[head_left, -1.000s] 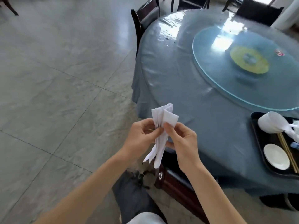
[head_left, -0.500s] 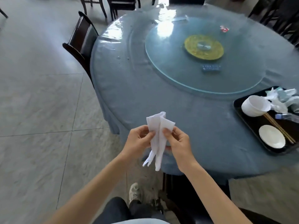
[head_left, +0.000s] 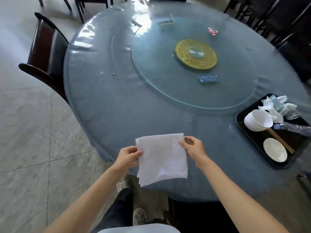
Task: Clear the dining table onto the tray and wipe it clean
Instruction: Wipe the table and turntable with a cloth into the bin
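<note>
White cloth (head_left: 162, 158) held spread above the table (head_left: 117, 106) edge, left hand (head_left: 127, 156) pinched one side, right hand (head_left: 193, 147) pinched the other

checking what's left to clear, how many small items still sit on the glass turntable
3: a blue packet at its near edge, a red-and-white wrapper far right, a small box at the far edge.

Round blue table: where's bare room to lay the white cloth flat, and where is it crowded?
Free: the blue plastic-covered tabletop between the near edge, the glass turntable and the black tray, ahead of the white cloth. Water droplets lie far left. Crowded: the tray, holding a white bowl, white saucer, chopsticks and crumpled wrappers.
</note>
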